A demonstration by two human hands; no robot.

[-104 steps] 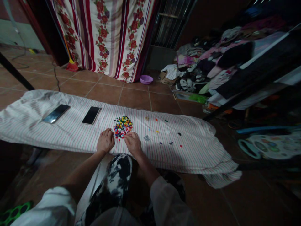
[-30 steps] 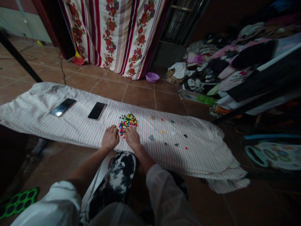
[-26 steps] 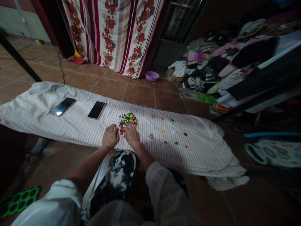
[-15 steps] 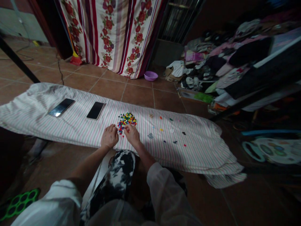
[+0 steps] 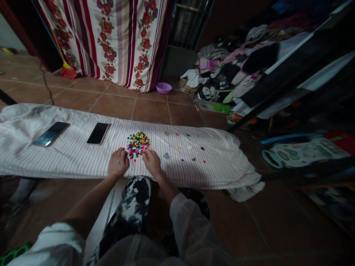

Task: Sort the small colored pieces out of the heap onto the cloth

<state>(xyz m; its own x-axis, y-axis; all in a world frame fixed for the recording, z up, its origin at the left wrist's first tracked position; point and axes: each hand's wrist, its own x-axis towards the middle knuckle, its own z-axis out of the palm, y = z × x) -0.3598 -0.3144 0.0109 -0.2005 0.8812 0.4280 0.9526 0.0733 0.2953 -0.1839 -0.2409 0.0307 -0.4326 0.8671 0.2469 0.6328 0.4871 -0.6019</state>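
Observation:
A pile of small multicoloured pieces (image 5: 138, 143) lies on the striped cloth (image 5: 216, 171). At its right lower edge is my right hand (image 5: 152, 162), its thumb and fingertips pinched together; whatever is between them is too small to make out. My left hand (image 5: 118, 162) rests on the cloth at the pile's left, fingers bent and close together, the fingertips partly hidden. Small sorted groups are spread to the right: tan pieces (image 5: 165, 133), grey pieces (image 5: 166, 156), yellow pieces (image 5: 178, 147), white pieces (image 5: 189, 147), black pieces (image 5: 202, 148) and a red piece (image 5: 204, 161).
Two phones, one (image 5: 51, 134) at the far left and one (image 5: 98, 133) nearer, lie on the cloth. Beyond are a purple basin (image 5: 164, 88), a floral curtain (image 5: 119, 44) and heaped clothes (image 5: 235, 62). A dark bar crosses at right.
The camera view has turned right, so everything sits further left. My right hand has drawn back slightly from the pile to its lower right edge. My left hand is a little further from the pile.

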